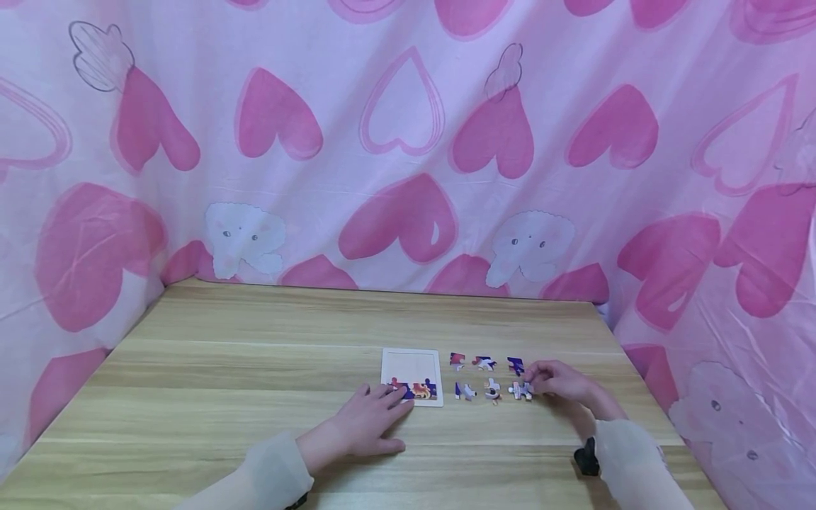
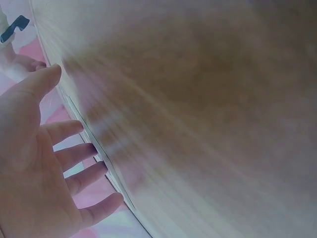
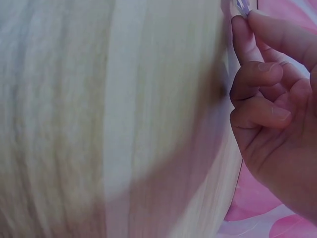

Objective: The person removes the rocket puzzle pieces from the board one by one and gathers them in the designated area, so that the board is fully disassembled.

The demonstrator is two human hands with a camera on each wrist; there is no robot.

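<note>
My left hand [image 1: 368,423] lies with outstretched fingers over the lower left of a white puzzle tray [image 1: 411,365]. Puzzle pieces [image 1: 423,390] fill the tray's bottom row, partly hidden by those fingertips. In the left wrist view, the left hand's fingers [image 2: 74,156] are spread along the tray edge. At the right end of the loose pieces, my right hand [image 1: 564,384] pinches a pale purple puzzle piece [image 1: 520,389] between thumb and index finger. The right wrist view shows that piece [image 3: 241,6] at the fingertips, the other fingers curled in.
Several loose puzzle pieces sit in two rows right of the tray, among them a red one [image 1: 457,359] and a dark purple one [image 1: 516,365]. The wooden table [image 1: 255,354] is enclosed by a pink heart-patterned curtain [image 1: 395,212].
</note>
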